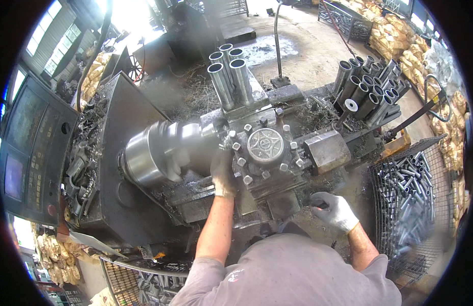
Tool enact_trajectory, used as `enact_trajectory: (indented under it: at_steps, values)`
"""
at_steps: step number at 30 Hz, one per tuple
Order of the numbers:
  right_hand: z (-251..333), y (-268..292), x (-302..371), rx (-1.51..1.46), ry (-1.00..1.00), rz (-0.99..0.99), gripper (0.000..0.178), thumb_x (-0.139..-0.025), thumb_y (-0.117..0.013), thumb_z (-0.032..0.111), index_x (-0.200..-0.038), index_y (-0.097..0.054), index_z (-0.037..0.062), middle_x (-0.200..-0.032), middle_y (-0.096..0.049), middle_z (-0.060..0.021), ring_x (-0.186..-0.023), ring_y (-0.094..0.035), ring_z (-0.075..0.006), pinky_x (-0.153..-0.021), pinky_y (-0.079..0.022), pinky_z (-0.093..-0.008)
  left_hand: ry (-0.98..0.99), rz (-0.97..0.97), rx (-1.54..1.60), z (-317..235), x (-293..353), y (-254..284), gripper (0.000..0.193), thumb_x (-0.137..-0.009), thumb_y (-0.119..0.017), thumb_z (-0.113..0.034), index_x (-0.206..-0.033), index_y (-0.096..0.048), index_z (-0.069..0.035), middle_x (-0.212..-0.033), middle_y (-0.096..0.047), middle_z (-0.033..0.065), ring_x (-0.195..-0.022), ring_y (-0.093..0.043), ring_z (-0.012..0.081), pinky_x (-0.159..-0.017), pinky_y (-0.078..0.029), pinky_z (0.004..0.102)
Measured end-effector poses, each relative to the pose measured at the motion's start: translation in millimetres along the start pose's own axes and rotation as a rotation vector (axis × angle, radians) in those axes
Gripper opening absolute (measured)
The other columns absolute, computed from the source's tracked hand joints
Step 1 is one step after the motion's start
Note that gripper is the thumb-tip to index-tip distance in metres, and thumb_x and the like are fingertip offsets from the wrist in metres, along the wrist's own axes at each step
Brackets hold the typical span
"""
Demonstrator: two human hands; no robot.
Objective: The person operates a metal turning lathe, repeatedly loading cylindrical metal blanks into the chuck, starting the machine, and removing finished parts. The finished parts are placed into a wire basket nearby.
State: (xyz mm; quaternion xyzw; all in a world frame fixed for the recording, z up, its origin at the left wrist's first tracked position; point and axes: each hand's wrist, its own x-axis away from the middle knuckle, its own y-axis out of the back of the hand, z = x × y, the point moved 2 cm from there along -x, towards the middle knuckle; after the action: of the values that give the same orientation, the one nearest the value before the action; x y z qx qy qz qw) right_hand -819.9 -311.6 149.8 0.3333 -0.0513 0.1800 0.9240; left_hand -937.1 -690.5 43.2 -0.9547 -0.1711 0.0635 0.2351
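Note:
My left hand (223,171), in a dirty dark glove with a pale cuff, reaches up between the lathe's chuck (144,155) and its square tool post (265,146). Its fingers merge with dark metal and blur there, so their grip is unclear. The chuck's right-hand part is smeared, as if spinning. My right hand (337,211), in a whitish glove with blackened fingertips, is right of the carriage, in front of a grey metal block (327,152). Its fingers curl in toward the thumb; whatever lies inside them is hidden.
Several upright steel tubes (229,76) stand behind the tool post; a larger cluster of tubes (369,89) is at the back right. A wire basket (377,219) of short tubes stands right, another wire basket (119,278) front left. A control panel (30,148) and metal shavings (83,168) are left.

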Motion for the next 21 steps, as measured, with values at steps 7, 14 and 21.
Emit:
enact_trajectory:
  at_steps: [7, 14, 21]
  values:
    - [42, 56, -37, -0.11, 0.098, -0.058, 0.045, -0.086, -0.079, 0.006, -0.13, -0.071, 0.001, -0.112, -0.08, -0.0142, -0.102, -0.077, -0.019, -0.09, -0.061, -0.0329, -0.515, -0.465, -0.323, -56, 37, -41, 0.022, -0.107, -0.069, -0.018, -0.121, -0.068, -0.001, -0.108, -0.075, 0.0094, -0.094, -0.069, 0.0182, -0.089, -0.056, 0.0339]
    - [53, 87, -73, -0.114, 0.212, -0.032, 0.043, -0.086, -0.08, 0.003, -0.127, -0.071, 0.0007, -0.108, -0.08, -0.0146, -0.098, -0.079, -0.0219, -0.088, -0.062, -0.0349, 0.05, -0.12, -0.569, -74, 31, -38, 0.05, -0.102, -0.072, -0.03, -0.139, -0.063, 0.001, -0.131, -0.069, 0.0095, -0.121, -0.062, 0.0199, -0.107, -0.047, 0.0357]
    - [131, 111, -129, -0.041, 0.607, -0.032, 0.044, -0.085, -0.084, 0.004, -0.126, -0.071, 0.0004, -0.101, -0.079, -0.0155, -0.091, -0.08, -0.0246, -0.081, -0.064, -0.0366, 0.163, 0.225, 0.357, -41, -16, -34, 0.059, -0.108, -0.058, -0.047, -0.149, -0.057, -0.004, -0.138, -0.069, 0.0118, -0.133, -0.061, 0.0292, -0.113, -0.048, 0.047]
